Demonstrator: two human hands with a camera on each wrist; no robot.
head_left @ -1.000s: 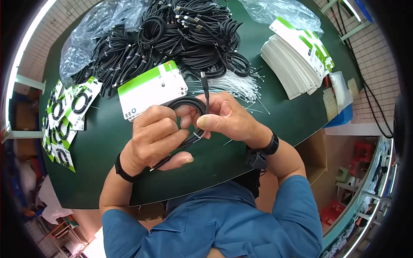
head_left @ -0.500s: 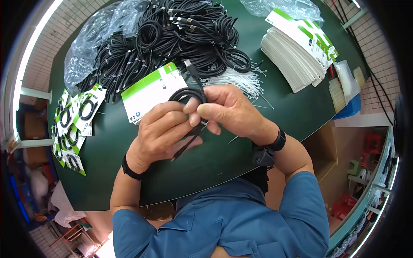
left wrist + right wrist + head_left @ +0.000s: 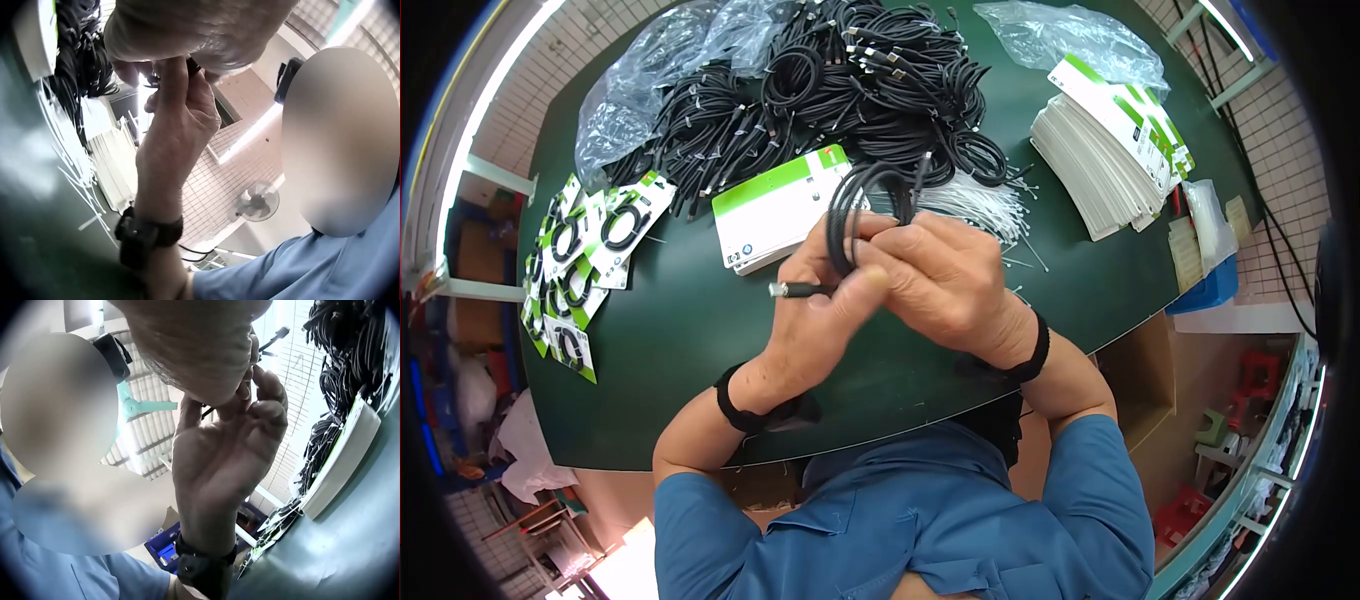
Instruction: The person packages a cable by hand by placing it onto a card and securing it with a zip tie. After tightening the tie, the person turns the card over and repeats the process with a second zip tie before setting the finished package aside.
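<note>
Both hands hold a coiled black cable [image 3: 838, 228] above the green table. The left hand [image 3: 815, 325] grips the coil's lower left side with its thumb over it, and one metal-tipped connector [image 3: 788, 290] sticks out leftward past its fingers. The right hand [image 3: 945, 280] pinches the coil from the right, its fingertips touching the left hand's. Another connector [image 3: 923, 168] points up above the right hand. In the left wrist view the right hand [image 3: 172, 137] shows below the near hand; in the right wrist view the left hand [image 3: 228, 447] has its palm toward the camera.
Behind the hands lie a heap of black cables [image 3: 870, 80], white zip ties [image 3: 980, 205] and a stack of green-white cards [image 3: 770, 205]. A taller card stack [image 3: 1090, 165] stands right. Carded cables [image 3: 580, 250] lie left; plastic bags [image 3: 1070, 40] lie at the back.
The left hand has turned, bringing its thumb to the top near the right hand's fingers. The lower connector has swung to point left, and the coil now stands higher above the hands.
</note>
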